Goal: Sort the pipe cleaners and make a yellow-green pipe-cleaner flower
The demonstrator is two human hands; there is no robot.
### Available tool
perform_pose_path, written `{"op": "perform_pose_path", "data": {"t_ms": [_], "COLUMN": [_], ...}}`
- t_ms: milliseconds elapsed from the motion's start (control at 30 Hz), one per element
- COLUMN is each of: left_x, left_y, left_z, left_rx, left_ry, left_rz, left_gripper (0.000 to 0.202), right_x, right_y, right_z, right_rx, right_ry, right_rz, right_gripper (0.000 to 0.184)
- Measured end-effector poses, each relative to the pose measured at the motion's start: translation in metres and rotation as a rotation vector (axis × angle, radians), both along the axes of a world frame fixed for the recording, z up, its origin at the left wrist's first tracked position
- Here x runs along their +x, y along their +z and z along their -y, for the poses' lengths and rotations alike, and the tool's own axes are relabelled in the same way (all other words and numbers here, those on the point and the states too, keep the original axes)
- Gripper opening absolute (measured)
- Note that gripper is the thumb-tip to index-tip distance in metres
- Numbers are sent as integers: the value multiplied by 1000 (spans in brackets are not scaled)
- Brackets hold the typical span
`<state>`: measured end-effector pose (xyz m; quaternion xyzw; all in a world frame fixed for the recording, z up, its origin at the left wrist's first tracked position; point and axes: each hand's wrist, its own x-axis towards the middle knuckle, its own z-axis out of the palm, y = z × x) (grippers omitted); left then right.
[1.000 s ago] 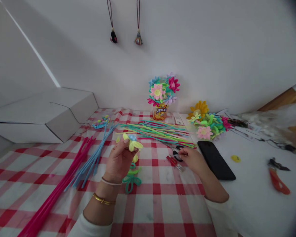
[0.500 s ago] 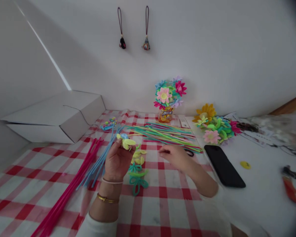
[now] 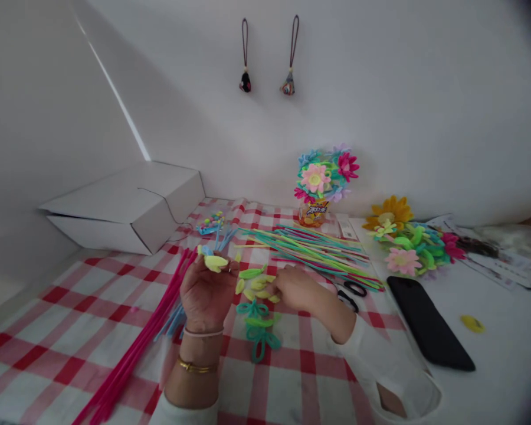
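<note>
My left hand [image 3: 207,295] is raised over the table, its fingers closed around a partly formed yellow pipe-cleaner flower [image 3: 215,261] with a bit of light blue at its end. To the right, my right hand [image 3: 294,287] is down at a small pile of loose yellow pipe-cleaner petals [image 3: 257,284], fingertips pinched at the petal on the pile's right edge. Just below that pile lie teal looped pipe-cleaner leaves [image 3: 262,339] with a light green piece [image 3: 261,321] among them.
Pink pipe cleaners [image 3: 137,348] lie left, and a multicoloured bundle [image 3: 318,251] lies behind my hands. Black-handled scissors [image 3: 354,288] rest near my right forearm. Further right are a black phone [image 3: 429,321] and finished flowers [image 3: 402,261]. A flower pot [image 3: 312,214] and white box [image 3: 128,203] stand behind.
My right hand has moved left and down to the yellow petals, uncovering the scissors. My left hand still holds the yellow flower. The whole view has shifted, so things appear further right.
</note>
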<state>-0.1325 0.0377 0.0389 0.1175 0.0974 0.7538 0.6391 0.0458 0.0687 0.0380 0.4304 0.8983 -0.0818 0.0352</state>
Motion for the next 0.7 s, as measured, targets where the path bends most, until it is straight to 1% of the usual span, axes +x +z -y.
{"op": "perform_pose_path", "data": {"t_ms": [67,133,267,400,500,600,700], "left_x": [2,6,10,9,8,8,10], "left_y": [1,1,1,0,0,-2,-2], "left_z": [1,1,0,-1,-1,-1,-1], "left_rx": [-7,-12,-58,-82,-68,-62,-94], "left_ry": [-4,-12,-17,-4,8,11,-8], "left_rz": [7,9,18,34,32,19,0], "left_gripper": [6,7,5,5,7,6,5], "right_x": [-1,-5,-15,-16,-17,-24,-25], "right_y": [5,4,-9,-19,-24,-29,-30], "right_z": [1,0,-4,-7,-5,-1,1], "right_rx": [10,10,-12,-39,-50,-67,-112], "right_ry": [-34,-53,-102,-172,-253,-331,-401], "right_rz": [20,9,-31,-91,-154,-241,-365], "right_gripper": [21,22,20,19,24,29,35]}}
